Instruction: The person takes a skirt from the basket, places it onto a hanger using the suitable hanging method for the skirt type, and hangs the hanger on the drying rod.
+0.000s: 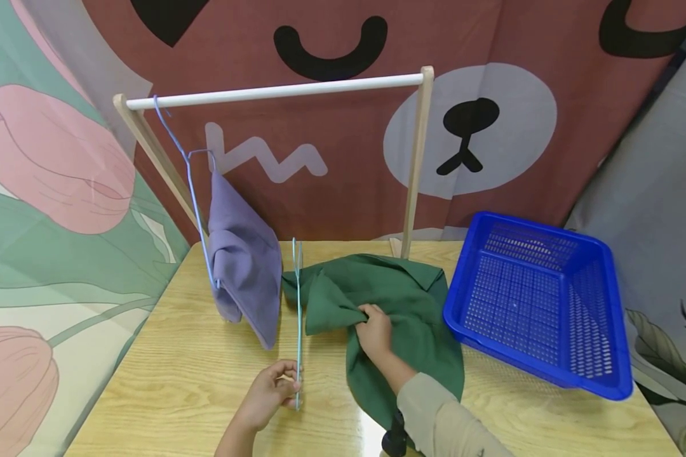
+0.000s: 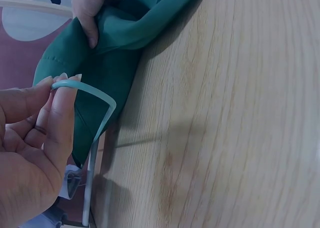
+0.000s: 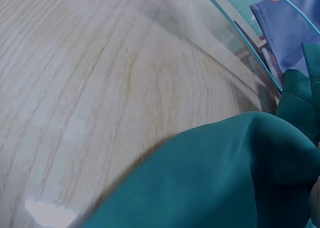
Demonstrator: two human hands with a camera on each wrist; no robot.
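Observation:
A light-blue clothes hanger [image 1: 299,324] stands on edge over the table, its near end pinched between the thumb and fingers of my left hand [image 1: 270,392]. In the left wrist view, the bent corner of that hanger [image 2: 100,95] juts out past the fingertips. My right hand [image 1: 375,333] grips a fold of a dark green cloth garment [image 1: 403,311], which lies bunched on the table. The garment's far left corner reaches behind the hanger. From the right wrist view only a sliver of the right hand shows, at the edge beside the green cloth [image 3: 210,173].
A small rack with a white rail [image 1: 274,92] and wooden posts stands at the back. From its left end hangs a purple-blue hanger [image 1: 191,184], with a purple cloth [image 1: 242,254] beside it. A blue plastic basket [image 1: 534,301] sits at the right of the wooden table [image 1: 160,374].

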